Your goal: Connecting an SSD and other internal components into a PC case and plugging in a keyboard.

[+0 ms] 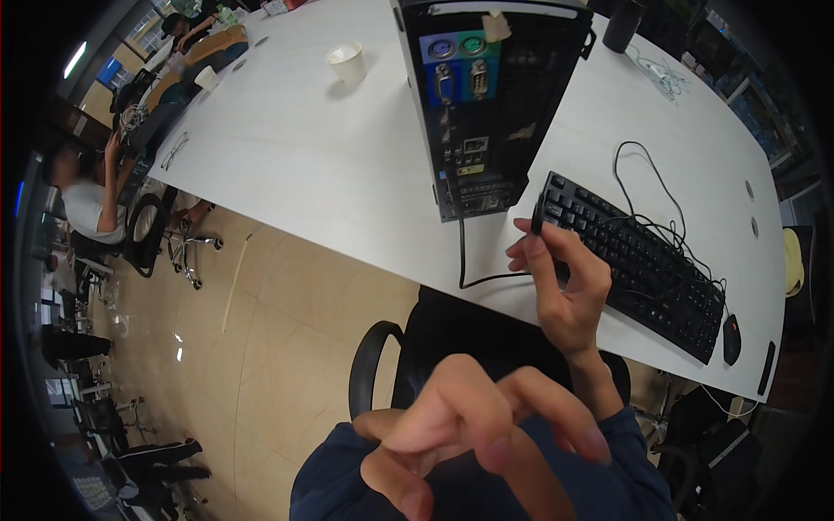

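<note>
A long white table (295, 148) stands on a beige tiled floor (287, 347), with office chairs (161, 239) alongside.

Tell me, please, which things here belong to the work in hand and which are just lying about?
In hand: right hand, black cable plug, computer tower's rear ports, keyboard.
Lying about: paper cup, mouse, glasses, white cable.

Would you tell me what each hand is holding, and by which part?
The right hand pinches a black cable plug by its body; the left hand holds nothing.
</note>
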